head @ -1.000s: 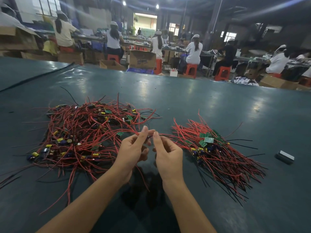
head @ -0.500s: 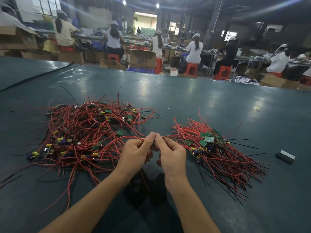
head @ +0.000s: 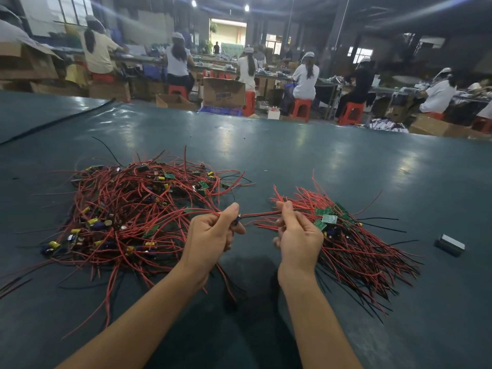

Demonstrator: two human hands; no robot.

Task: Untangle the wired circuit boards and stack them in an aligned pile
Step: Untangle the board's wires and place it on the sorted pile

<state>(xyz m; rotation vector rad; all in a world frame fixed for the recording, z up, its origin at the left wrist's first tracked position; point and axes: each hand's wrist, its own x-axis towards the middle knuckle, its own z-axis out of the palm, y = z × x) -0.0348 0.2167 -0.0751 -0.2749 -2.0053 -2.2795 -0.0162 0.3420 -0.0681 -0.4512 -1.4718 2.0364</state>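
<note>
The likeliest trouble lies in the dark lead (head: 259, 214) drawn taut between the hands: if its board is snagged in the red wires, a harder pull could, I judge, strain a solder joint or drag a clump out of the heap. The left hand (head: 210, 238) is curled, thumb and fingers pinching one end of that lead with a few red strands and a small dark part that I cannot identify. The right hand (head: 299, 235) is curled too, thumb and forefinger pinching the other end. Just left of the left hand sprawls the tangled heap (head: 127, 209) of wired circuit boards. Beside the right hand lies the sorted pile (head: 354, 249), its green boards (head: 328, 219) gathered at one end and its wires fanned toward the person. A small grey block (head: 451, 245) rests farther right on the green table (head: 319, 155). Beyond, workers (head: 304, 75) sit at benches.
</note>
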